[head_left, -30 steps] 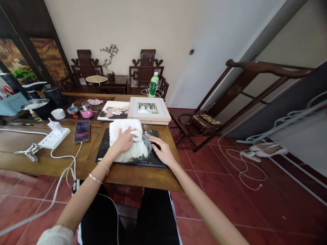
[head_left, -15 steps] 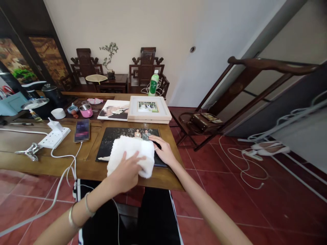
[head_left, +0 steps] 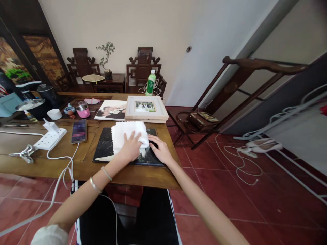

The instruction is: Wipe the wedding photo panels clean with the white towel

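Note:
My left hand (head_left: 131,147) bears down on a folded white fluffy cloth (head_left: 129,131), its bent fingers gripping the near part. Under the cloth lies a dark photo panel (head_left: 103,141), flat on the wooden table (head_left: 87,166). Much of the panel's picture is hidden by the cloth; a pale trailing shape shows at its lower left. My right hand (head_left: 160,149) rests on the panel's right side with fingers extended, their tips close to the cloth's edge. A ring is on one of its fingers.
Behind the panel are a pale framed photo (head_left: 159,110), a white photo board (head_left: 108,107) and a green bottle (head_left: 151,83). To the left lie a phone (head_left: 78,131), a power strip (head_left: 52,139) with cables and a pink cup (head_left: 83,111). A wooden chair (head_left: 204,114) stands right.
My left hand has pushed the cloth away from me, up over the panel's far edge, baring more of its near side. My right hand stays on the panel's right side.

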### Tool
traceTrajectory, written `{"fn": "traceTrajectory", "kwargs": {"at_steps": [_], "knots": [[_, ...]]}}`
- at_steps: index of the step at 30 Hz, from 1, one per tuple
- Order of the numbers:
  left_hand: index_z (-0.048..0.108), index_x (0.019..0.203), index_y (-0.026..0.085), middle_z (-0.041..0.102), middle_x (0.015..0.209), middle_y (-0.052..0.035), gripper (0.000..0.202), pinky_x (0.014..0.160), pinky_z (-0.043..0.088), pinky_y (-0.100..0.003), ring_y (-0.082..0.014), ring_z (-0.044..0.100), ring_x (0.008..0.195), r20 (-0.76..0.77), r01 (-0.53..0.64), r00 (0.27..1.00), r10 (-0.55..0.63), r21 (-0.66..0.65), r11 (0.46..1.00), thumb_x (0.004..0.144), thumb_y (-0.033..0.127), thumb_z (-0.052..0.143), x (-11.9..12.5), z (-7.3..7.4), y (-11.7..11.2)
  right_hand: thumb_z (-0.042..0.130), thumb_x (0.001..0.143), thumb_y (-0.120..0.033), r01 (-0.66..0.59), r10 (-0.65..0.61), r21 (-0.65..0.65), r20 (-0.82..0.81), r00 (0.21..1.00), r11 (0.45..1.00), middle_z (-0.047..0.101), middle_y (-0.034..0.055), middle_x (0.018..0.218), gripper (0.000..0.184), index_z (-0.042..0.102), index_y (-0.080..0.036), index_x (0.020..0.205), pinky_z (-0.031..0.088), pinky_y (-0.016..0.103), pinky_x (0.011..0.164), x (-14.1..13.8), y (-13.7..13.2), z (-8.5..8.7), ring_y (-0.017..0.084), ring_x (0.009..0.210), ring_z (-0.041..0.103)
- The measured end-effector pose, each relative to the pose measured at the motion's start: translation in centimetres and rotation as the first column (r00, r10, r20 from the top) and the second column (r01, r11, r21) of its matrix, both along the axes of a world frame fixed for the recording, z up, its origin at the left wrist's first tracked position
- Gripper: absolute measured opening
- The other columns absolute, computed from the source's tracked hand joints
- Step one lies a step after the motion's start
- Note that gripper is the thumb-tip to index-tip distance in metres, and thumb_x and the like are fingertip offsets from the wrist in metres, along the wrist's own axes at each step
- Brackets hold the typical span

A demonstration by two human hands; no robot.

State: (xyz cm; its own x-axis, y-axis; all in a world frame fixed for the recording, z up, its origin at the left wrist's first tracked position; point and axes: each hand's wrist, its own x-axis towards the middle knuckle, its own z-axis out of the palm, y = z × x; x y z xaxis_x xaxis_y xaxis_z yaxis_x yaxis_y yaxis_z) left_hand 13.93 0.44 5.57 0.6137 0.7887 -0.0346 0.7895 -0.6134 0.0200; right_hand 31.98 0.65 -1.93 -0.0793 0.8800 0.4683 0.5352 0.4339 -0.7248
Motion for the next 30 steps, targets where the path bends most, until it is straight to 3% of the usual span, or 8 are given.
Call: {"fn": "traceTrajectory", "kwargs": {"at_steps": [5, 8, 11, 15, 19, 24, 27, 30], "knots": [[0.071, 0.105, 0.017, 0.028, 0.155, -0.0099, 0.035, 0.107, 0.023, -0.070, -0.0412, 0.020, 0.142, -0.043, 0.088, 0.995, -0.089, -0.014, 0.996, 0.081, 0.007, 0.047, -1.7, 0.0, -8.6, 0.050, 0.084, -0.019, -0.018, 0.018, 0.001, -0.022, 1.000, 1.000, 0.068, 0.0088, 0.121, 0.031, 0.070, -0.023, 0.107, 0.041, 0.047, 0.107, -0.1, -0.1, 0.2, 0.024, 0.119, 0.059], [0.072, 0.100, 0.018, 0.028, 0.155, -0.0080, 0.032, 0.107, 0.024, -0.069, -0.0409, 0.020, 0.142, -0.040, 0.145, 0.988, -0.149, -0.077, 0.986, 0.081, 0.008, 0.048, -2.5, 0.5, -11.4, 0.051, 0.084, -0.021, -0.030, 0.031, 0.004, -0.044, 0.999, 1.000, 0.068, 0.0081, 0.121, 0.031, 0.070, -0.024, 0.107, 0.041, 0.048, 0.107, -0.1, -0.1, 0.4, 0.024, 0.120, 0.058], [0.071, 0.103, 0.018, 0.031, 0.154, -0.0062, 0.037, 0.108, 0.026, -0.066, -0.0368, 0.023, 0.142, -0.030, 0.147, 0.988, -0.151, -0.110, 0.983, 0.080, 0.005, 0.046, -2.7, 1.4, -10.2, 0.052, 0.084, -0.023, -0.031, 0.029, -0.022, -0.075, 0.997, 0.999, 0.068, 0.0085, 0.121, 0.030, 0.071, -0.023, 0.106, 0.040, 0.048, 0.107, -0.1, -0.1, 0.5, 0.025, 0.119, 0.059], [0.065, 0.116, 0.017, 0.031, 0.154, -0.0061, 0.045, 0.109, 0.026, -0.063, -0.0333, 0.023, 0.143, -0.052, 0.065, 0.996, -0.072, -0.121, 0.990, 0.081, 0.002, 0.040, -1.5, 2.4, -4.4, 0.054, 0.084, -0.031, 0.013, -0.036, -0.107, -0.214, 0.976, 0.994, 0.067, 0.0071, 0.124, 0.031, 0.070, -0.024, 0.109, 0.038, 0.046, 0.109, -0.1, -0.1, 0.4, 0.025, 0.120, 0.058], [0.061, 0.123, 0.018, 0.024, 0.157, -0.0057, 0.051, 0.107, 0.023, -0.069, -0.0365, 0.016, 0.144, -0.064, 0.049, 0.996, -0.058, -0.133, 0.990, 0.079, 0.002, 0.042, 0.6, 2.2, -0.8, 0.051, 0.088, -0.045, -0.015, -0.091, -0.202, -0.503, 0.860, 0.979, 0.060, 0.0068, 0.134, 0.042, 0.063, -0.024, 0.123, 0.035, 0.045, 0.111, 0.0, 0.0, 0.2, 0.024, 0.125, 0.054], [0.068, 0.112, 0.017, 0.024, 0.157, -0.0050, 0.042, 0.107, 0.020, -0.071, -0.0392, 0.014, 0.144, -0.043, 0.169, 0.983, -0.178, -0.161, 0.972, 0.080, 0.005, 0.043, 1.6, 1.7, -6.4, 0.049, 0.088, -0.050, -0.027, -0.093, -0.186, -0.606, 0.790, 0.982, 0.060, 0.0060, 0.134, 0.044, 0.066, -0.022, 0.118, 0.032, 0.042, 0.113, 0.0, 0.0, 0.3, 0.024, 0.128, 0.051], [0.071, 0.102, 0.017, 0.032, 0.154, -0.0054, 0.032, 0.106, 0.028, -0.067, -0.0396, 0.023, 0.141, -0.038, 0.276, 0.956, -0.291, -0.218, 0.936, 0.080, 0.012, 0.048, 0.3, 2.5, -10.3, 0.046, 0.090, -0.051, -0.027, -0.075, -0.191, -0.506, 0.859, 0.981, 0.066, 0.0067, 0.126, 0.043, 0.069, -0.022, 0.113, 0.036, 0.043, 0.110, 0.0, -0.1, 0.5, 0.024, 0.122, 0.056], [0.070, 0.099, 0.019, 0.047, 0.145, -0.0057, 0.035, 0.103, 0.042, -0.052, -0.0327, 0.039, 0.135, -0.007, 0.263, 0.963, -0.271, -0.215, 0.940, 0.076, 0.007, 0.047, -1.5, 3.6, -9.9, 0.052, 0.088, -0.044, 0.035, -0.073, -0.124, -0.318, 0.945, 0.992, 0.070, 0.0082, 0.117, 0.035, 0.071, -0.022, 0.107, 0.043, 0.043, 0.103, 0.0, -0.5, 0.9, 0.025, 0.113, 0.062]]}}
